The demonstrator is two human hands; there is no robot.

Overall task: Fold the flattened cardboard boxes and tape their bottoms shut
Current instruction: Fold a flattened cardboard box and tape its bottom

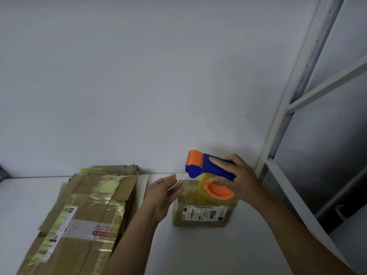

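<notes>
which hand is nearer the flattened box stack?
Left. The left hand is just right of the flattened box stack; the right hand is farther right, gripping the tape dispenser.

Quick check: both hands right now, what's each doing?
Left hand: open, fingers fairly straight, at the loose tape strand; no clear pinch.
Right hand: grips the tape dispenser above the small box.

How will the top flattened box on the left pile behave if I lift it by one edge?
The top flattened box probably bends along its creases rather than staying stiff. Its glossy old tape may feel slippery. The pile lies unevenly, so sheets beneath could shift.
</notes>
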